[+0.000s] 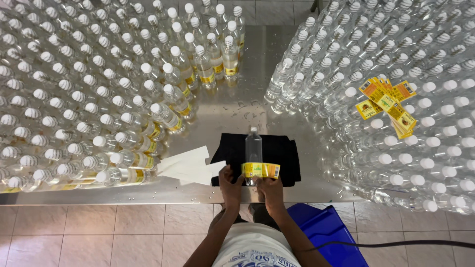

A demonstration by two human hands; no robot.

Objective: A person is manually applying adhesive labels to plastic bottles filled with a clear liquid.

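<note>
At six o'clock lie a beige tiled floor (pixel 99 232) and a blue bin (pixel 329 232). Just above, the left hand (pixel 230 187) and right hand (pixel 271 190) pinch a yellow label (pixel 261 170) against a clear bottle (pixel 254 148) standing on a black cloth (pixel 282 153). The steel table (pixel 232 111) carries white strips (pixel 190 165) at nine o'clock, labelled bottles (pixel 163 99) at ten, and unlabelled bottles (pixel 396 74) bearing spare labels (pixel 388 104) at two.

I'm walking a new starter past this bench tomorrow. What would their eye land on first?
Masses of clear plastic bottles with white caps crowd the steel table on both sides. On the right-hand mass lies a fanned stack of yellow labels. At the near edge, the left hand and right hand press a yellow label around one upright clear bottle on a black cloth.
</note>
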